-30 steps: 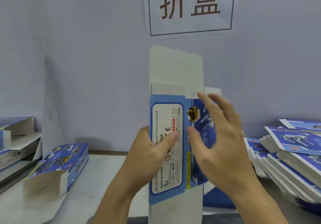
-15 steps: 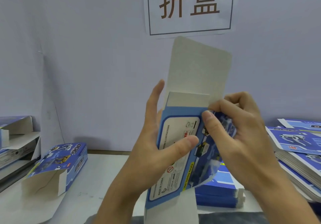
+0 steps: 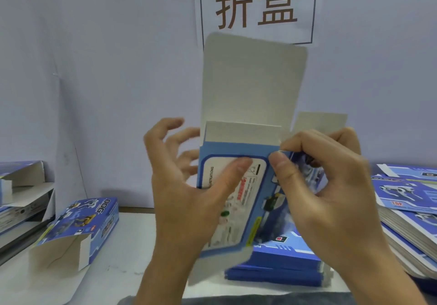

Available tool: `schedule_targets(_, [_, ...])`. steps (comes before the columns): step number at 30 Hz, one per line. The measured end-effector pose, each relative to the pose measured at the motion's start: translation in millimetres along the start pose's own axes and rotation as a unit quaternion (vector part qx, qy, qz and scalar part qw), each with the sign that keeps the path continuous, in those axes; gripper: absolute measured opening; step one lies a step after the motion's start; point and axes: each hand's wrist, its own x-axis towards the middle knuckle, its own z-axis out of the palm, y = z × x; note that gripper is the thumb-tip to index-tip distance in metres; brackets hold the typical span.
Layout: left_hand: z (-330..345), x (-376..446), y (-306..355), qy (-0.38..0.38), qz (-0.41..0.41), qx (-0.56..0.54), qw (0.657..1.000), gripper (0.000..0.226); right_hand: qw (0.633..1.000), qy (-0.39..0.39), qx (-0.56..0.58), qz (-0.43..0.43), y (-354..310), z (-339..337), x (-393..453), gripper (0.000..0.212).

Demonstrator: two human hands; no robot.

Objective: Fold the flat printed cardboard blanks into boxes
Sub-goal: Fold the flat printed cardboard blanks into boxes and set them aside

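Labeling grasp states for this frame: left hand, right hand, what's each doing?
Left hand: holding the cardboard blank, thumb on its printed face, fingers behind.
Right hand: pinching the blank's upper right corner.

The left hand [image 3: 189, 186] hides the lower left of the blue printed cardboard box blank [image 3: 238, 200]; its fingers are motion-blurred, those behind the panel hidden. The right hand [image 3: 331, 198] covers the blank's right panel. The small print on the white label is too blurred to read. The white paper sign with brown characters [image 3: 257, 6] is cut by the top edge, the stack of flat blue blanks [image 3: 409, 210] by the right edge, the grey open boxes [image 3: 21, 186] by the left edge
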Motion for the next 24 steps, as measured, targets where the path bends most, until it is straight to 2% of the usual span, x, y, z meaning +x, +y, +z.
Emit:
schedule_targets(3, [9.4,-4.2,-0.2,0.097,0.087,0.141,0.981,0.064,0.997,0.045,-0.062,0.004,-0.7,7.3,-0.1,0.013])
schedule_targets(5, [18.9,-11.0,1.0,0.091,0.124,0.184,0.971,0.058,0.995,0.065,-0.075,0.008,-2.8,12.6,-1.7,0.012])
schedule_targets(6, [23.2,-14.3,1.8,0.072,0.119,0.189,0.972,0.063,0.994,0.074,-0.075,0.011,-3.7,14.3,-2.5,0.011])
schedule_targets(8, [28.3,-18.1,2.3,0.005,0.076,0.185,0.98,0.089,0.994,0.083,-0.065,0.024,-4.5,15.1,-2.9,0.008])
schedule_targets(11, [28.2,-18.3,2.0,-0.093,0.006,0.194,0.977,0.116,0.996,0.059,-0.058,0.035,-6.7,15.3,-3.1,0.006])
schedule_targets(17, [25.5,-18.6,-10.0,-0.073,-0.025,0.213,0.974,0.113,0.997,0.016,-0.074,0.025,-16.2,27.1,-9.4,0.006])
schedule_targets(20, [25.1,-18.2,-12.9,-0.055,-0.03,0.207,0.976,0.114,0.998,-0.002,-0.044,0.035,-14.1,26.2,-9.0,0.009])
schedule_targets(22, [21.6,-16.3,-15.9,-0.056,-0.035,0.182,0.981,0.115,0.999,-0.007,-0.001,0.039,-11.5,22.3,-7.7,0.022])
schedule_targets(24, [15.1,-11.9,-20.2,-0.058,-0.054,0.118,0.99,0.114,0.999,0.026,0.003,0.043,-3.7,17.0,-6.6,0.039])
